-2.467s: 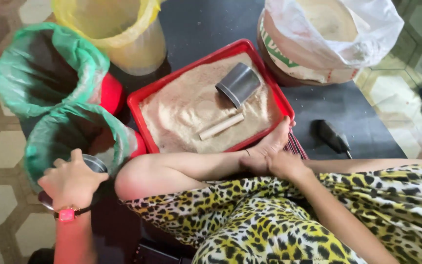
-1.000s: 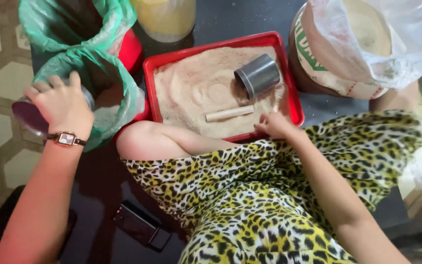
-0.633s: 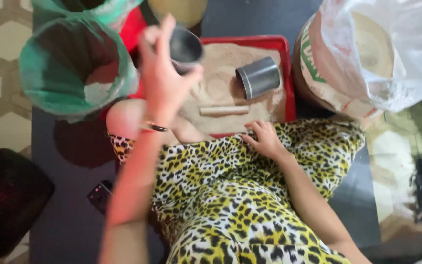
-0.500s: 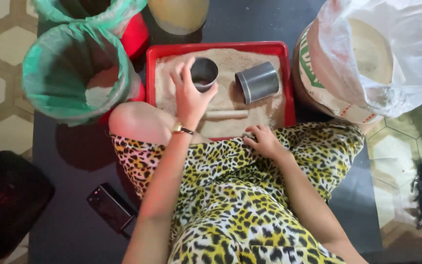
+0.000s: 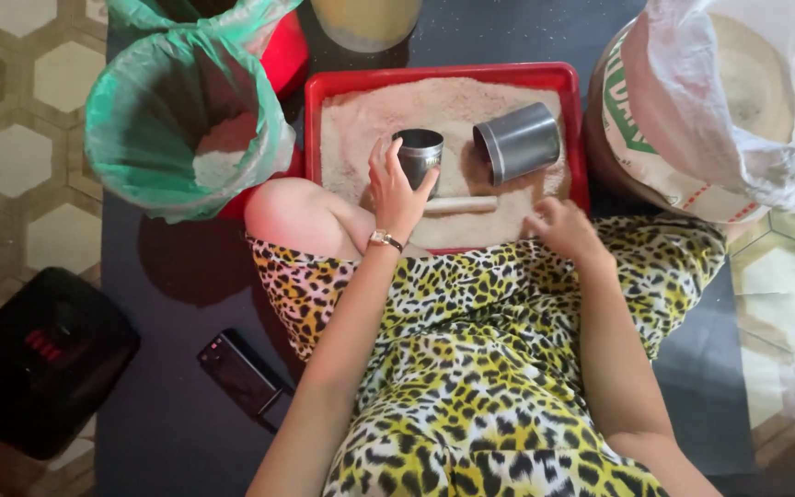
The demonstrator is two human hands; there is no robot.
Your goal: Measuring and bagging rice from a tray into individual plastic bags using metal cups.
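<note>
My left hand (image 5: 396,191) grips an upright metal cup (image 5: 420,154) standing in the pale grain that fills a red tray (image 5: 315,110). A second metal cup (image 5: 519,141) lies on its side in the grain to the right. A pale wooden stick (image 5: 460,204) lies flat just below the cups. My right hand (image 5: 563,230) rests loosely at the tray's near edge, fingers apart, holding nothing. My leopard-print lap fills the bottom of the view.
A green-lined bucket (image 5: 177,120) with some grain stands left of the tray, another behind it. A large open sack (image 5: 720,110) of grain sits at right. A yellow container (image 5: 365,18) is behind the tray. A phone (image 5: 239,371) and a black scale (image 5: 34,359) lie at left.
My left hand carried the metal cup from the green-lined bucket over to the tray and set it down into the grain. My right hand stayed by the tray's near edge.
</note>
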